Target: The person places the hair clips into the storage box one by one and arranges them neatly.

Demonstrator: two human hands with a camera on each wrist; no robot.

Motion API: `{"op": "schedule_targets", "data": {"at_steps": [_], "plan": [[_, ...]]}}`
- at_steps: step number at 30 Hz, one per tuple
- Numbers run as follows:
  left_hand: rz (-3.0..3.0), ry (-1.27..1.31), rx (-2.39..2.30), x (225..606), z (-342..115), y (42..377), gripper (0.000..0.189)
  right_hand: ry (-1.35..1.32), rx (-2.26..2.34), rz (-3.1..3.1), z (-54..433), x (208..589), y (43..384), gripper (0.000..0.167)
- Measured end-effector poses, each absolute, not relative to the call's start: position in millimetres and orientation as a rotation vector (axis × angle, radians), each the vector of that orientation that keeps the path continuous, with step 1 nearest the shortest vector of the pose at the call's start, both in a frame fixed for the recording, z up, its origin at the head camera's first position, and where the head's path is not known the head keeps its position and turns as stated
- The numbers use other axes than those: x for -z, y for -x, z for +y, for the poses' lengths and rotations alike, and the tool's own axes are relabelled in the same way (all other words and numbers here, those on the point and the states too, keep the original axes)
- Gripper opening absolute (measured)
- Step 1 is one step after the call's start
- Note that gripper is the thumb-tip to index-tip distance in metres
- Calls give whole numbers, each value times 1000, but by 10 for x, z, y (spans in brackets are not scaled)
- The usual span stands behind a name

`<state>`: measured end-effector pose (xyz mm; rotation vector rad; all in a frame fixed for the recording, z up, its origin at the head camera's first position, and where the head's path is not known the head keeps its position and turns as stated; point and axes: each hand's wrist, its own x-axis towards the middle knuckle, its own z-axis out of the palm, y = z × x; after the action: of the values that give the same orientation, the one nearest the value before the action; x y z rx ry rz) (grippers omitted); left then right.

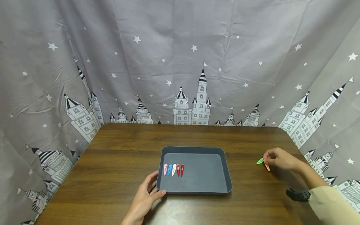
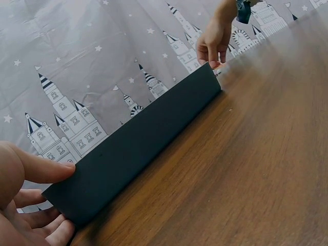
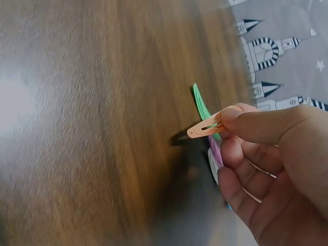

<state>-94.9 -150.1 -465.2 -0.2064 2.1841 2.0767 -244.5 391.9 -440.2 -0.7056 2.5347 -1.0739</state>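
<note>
Right hand [image 3: 277,164] pinches an orange clip [image 3: 205,126] between thumb and fingertip near its wide end, the narrow end left free, over the table [image 1: 112,175] to the right of the tray [image 1: 205,175]. A green clip [image 3: 199,102] lies just behind it — whether the two touch is unclear — with a purple clip [image 3: 215,150] partly hidden by the fingers. Light, level pressure should suit so thin a piece, and lifting straight up would best avoid dragging its neighbours. Left hand [image 1: 146,193] is clamped on the tray's near-left corner, thumb against the outer wall; a steady hold there should keep the row inside from sliding: pink clip [image 1: 165,169], blue clip [image 1: 169,170], white clip [image 1: 174,169], two red clips [image 1: 182,170]. Beyond the table hangs a grey curtain [image 1: 157,62].
</note>
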Motion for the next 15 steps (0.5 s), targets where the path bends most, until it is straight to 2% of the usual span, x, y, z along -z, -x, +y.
{"op": "schedule_targets", "data": {"at_steps": [15], "plan": [[2160, 157, -2111, 4653, -1501, 933, 76, 628, 1141, 2468, 3560, 4258, 2536, 6]]}}
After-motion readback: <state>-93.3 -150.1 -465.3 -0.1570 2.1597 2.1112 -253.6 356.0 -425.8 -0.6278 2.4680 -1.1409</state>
